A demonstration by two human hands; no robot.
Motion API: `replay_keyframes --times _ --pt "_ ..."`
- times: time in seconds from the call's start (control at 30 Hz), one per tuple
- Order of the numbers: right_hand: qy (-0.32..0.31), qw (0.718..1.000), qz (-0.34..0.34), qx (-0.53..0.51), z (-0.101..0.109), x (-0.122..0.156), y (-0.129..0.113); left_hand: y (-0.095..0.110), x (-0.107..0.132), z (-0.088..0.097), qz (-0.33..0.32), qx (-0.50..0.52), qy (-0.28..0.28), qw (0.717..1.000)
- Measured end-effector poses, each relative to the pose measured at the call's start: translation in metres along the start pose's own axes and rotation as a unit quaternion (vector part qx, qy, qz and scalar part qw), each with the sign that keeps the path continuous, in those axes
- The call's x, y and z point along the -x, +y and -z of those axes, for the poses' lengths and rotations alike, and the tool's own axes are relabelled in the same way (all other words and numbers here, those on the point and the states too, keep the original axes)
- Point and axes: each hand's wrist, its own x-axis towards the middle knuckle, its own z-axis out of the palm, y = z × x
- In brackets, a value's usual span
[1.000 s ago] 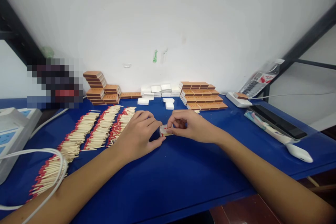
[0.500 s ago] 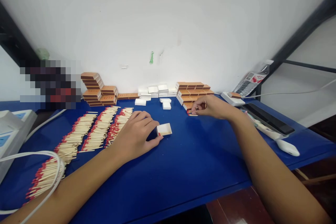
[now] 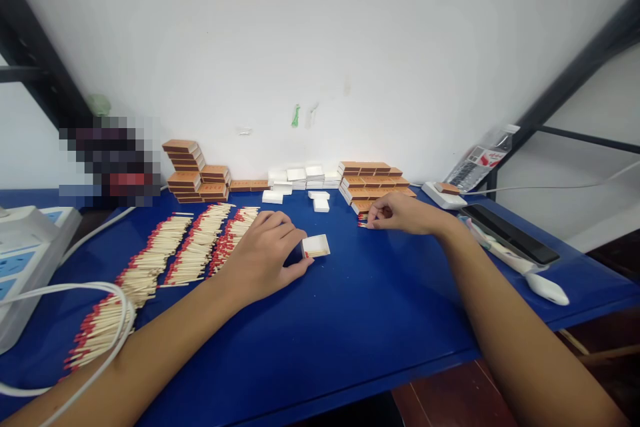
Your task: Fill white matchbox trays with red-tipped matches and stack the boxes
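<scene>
My left hand rests curled on the blue table, its thumb and fingers against the left side of a small white matchbox tray with a few matches in it. My right hand reaches to the right, fingers pinched on some red-tipped matches lying in front of a stack of brown matchbox sleeves. Long rows of loose matches lie to the left of my left hand.
More brown sleeves are stacked at the back left, white trays at the back middle. A power strip and white cable lie far left. A phone, a white device and a bottle are at the right.
My right hand left the tray and moved right to the matches by the brown sleeve stack. My left hand stayed at the tray.
</scene>
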Motion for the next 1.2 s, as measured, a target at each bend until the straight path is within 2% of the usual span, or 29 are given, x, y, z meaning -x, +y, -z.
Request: replay_keyframes --times 0.23,0.47,0.63,0.9,1.03,1.2 --pt "-0.012 0.998 0.039 -0.049 -0.002 0.002 -0.006 -0.001 0.0 -0.002 0.002 0.0 -0.002 1.0" --pt "-0.023 0.999 -0.024 0.033 0.002 0.003 0.003 -0.002 0.001 -0.001 0.002 0.0 -0.005 1.0" --pt "-0.013 1.0 -0.002 0.021 0.0 -0.001 0.01 -0.002 0.001 -0.001 0.002 0.0 -0.006 1.0" --pt "-0.01 1.0 0.009 0.008 -0.006 -0.005 0.007 -0.002 0.001 -0.001 0.002 -0.001 -0.008 1.0" --pt "-0.014 0.999 0.039 -0.002 -0.011 -0.005 0.0 -0.001 0.001 -0.001 0.001 -0.002 -0.006 1.0" --pt "0.009 0.995 0.093 -0.041 -0.02 0.003 -0.029 -0.001 0.0 -0.001 -0.001 -0.004 -0.009 1.0"
